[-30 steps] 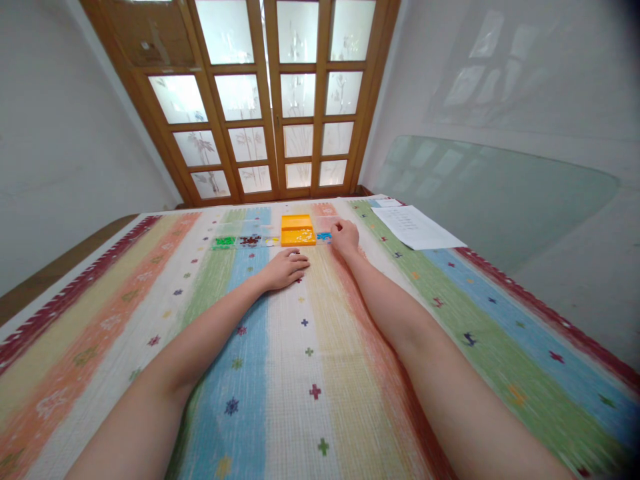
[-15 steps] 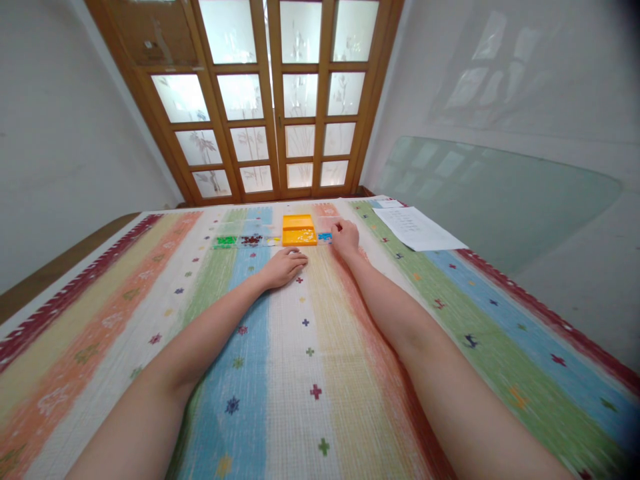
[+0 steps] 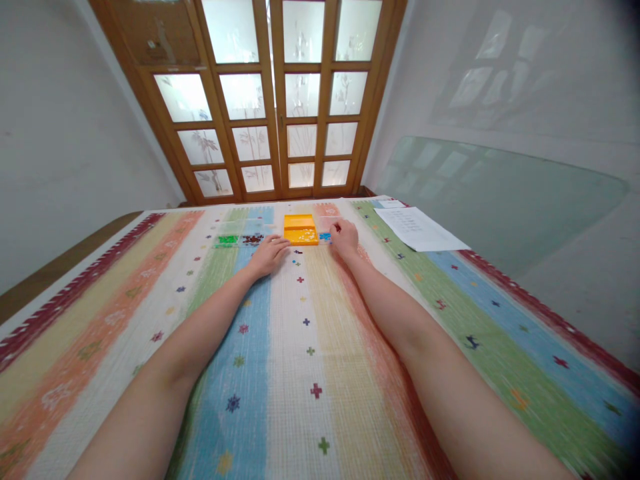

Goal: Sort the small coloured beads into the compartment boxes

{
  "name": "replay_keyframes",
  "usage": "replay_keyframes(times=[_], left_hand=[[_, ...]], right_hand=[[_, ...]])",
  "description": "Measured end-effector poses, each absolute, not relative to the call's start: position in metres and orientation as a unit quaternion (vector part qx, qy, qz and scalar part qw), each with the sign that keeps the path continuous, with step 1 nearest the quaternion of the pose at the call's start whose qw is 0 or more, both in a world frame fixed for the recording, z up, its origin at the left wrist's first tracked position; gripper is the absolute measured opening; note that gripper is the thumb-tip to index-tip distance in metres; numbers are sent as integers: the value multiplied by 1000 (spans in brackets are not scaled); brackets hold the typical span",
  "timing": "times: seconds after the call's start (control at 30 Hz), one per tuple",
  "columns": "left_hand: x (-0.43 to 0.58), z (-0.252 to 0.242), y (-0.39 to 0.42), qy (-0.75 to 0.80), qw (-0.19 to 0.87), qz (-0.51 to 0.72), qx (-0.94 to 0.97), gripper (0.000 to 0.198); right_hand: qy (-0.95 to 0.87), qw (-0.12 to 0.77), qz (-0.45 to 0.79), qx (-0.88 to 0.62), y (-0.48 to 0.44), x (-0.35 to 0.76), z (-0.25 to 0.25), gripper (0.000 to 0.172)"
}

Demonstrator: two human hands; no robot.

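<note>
My left hand [image 3: 270, 255] lies with its fingers stretched out near the front left corner of an open orange box [image 3: 301, 243], which holds small whitish pieces. Whatever lies under that palm is hidden. My right hand [image 3: 345, 238] rests with curled fingers beside a small clear tray of blue pieces [image 3: 325, 237]; anything between its fingertips is too small to make out. Left of the orange box are clear trays with green pieces [image 3: 227, 241] and dark red pieces [image 3: 253, 239]. A tiny blue piece [image 3: 294, 262] lies on the cloth between my hands.
A striped tablecloth [image 3: 295, 373] covers the table. Printed paper sheets [image 3: 420, 229] lie at the back right. Behind the table stand wooden doors with glass panes [image 3: 301, 90]. A glass panel [image 3: 495, 193] is at the right wall.
My left hand has moved left and slightly away from me, uncovering small blue and dark spots on the cloth and covering the tray of yellow pieces. My right hand has hardly moved.
</note>
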State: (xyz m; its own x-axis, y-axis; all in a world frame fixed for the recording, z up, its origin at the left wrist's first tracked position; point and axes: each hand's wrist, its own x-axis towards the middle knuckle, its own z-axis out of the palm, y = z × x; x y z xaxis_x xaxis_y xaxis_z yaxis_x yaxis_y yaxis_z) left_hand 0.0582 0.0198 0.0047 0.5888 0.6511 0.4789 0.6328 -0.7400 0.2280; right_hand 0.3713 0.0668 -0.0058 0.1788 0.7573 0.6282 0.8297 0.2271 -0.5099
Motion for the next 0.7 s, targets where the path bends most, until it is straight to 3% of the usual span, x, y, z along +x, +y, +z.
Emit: replay_keyframes(times=[0.7], left_hand=[[-22,-10,71,656,38,407,635,39]], right_hand=[[-717,414,31,-559,52,355,-3,17]])
